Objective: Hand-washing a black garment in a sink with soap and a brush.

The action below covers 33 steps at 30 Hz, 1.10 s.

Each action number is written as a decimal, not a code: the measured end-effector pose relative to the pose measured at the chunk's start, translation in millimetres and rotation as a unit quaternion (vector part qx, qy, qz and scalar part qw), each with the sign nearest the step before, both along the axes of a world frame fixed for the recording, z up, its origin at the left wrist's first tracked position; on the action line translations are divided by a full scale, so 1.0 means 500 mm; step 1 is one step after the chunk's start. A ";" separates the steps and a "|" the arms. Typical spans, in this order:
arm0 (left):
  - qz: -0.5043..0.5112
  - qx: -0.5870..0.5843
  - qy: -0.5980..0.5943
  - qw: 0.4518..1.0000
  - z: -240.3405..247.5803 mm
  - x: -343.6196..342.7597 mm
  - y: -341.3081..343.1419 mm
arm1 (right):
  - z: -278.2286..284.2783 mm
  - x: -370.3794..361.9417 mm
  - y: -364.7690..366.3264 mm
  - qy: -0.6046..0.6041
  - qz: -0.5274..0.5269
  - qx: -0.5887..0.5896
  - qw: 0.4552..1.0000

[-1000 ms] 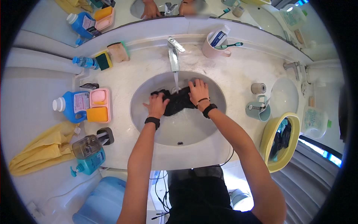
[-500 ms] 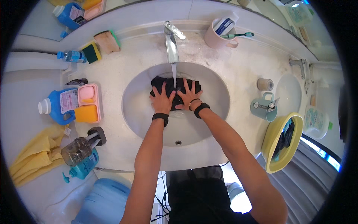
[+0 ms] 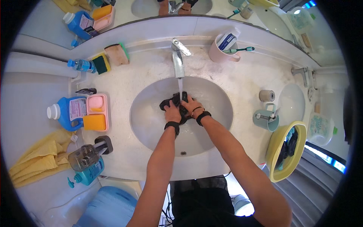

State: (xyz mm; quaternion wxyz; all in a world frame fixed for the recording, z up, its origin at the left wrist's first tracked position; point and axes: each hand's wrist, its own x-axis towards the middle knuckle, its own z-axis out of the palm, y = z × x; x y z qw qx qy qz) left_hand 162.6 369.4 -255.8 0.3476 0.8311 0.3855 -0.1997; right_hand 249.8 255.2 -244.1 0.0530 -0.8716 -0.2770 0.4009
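Note:
Wet black cloth (image 3: 176,99) lies bunched in the oval washbasin (image 3: 145,125), under the stream from the chrome faucet (image 3: 178,64). My left hand (image 3: 172,112) grips the cloth on its left side, the fingers bent into the folds. On its right side my right hand (image 3: 192,106) has its fingers curled into the fabric, close to the falling water. Parts of the fingertips are hidden in the cloth. Each wrist wears a black band.
Left on the counter are a blue detergent jug (image 3: 72,109), a pink soap tray (image 3: 108,113), sponges (image 3: 101,64) and a teal pump bottle (image 3: 90,171). A pink mug (image 3: 219,55) stands behind. At right are a blue-green cup (image 3: 261,120) and a yellow tub (image 3: 270,159) holding dark cloth.
Both hands, flat and spread on the cloth before, have drawn closer together with bent fingers. The cloth is gathered into a smaller bunch. The view has shifted slightly.

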 end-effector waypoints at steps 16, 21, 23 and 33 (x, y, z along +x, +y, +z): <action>-0.174 0.119 0.072 0.975 0.113 -0.027 0.024 | 0.066 -0.001 -0.009 -0.125 0.063 -0.050 0.989; -0.174 0.110 -0.011 0.978 0.055 -0.014 0.046 | 0.018 0.007 0.010 -0.061 0.011 0.066 0.996; -0.172 0.115 -0.015 0.978 0.037 0.007 0.052 | 0.006 0.018 0.019 -0.070 -0.006 0.061 0.996; -0.087 -0.023 -0.064 0.994 0.001 -0.040 0.086 | 0.074 0.005 0.022 -0.017 -0.073 0.027 0.997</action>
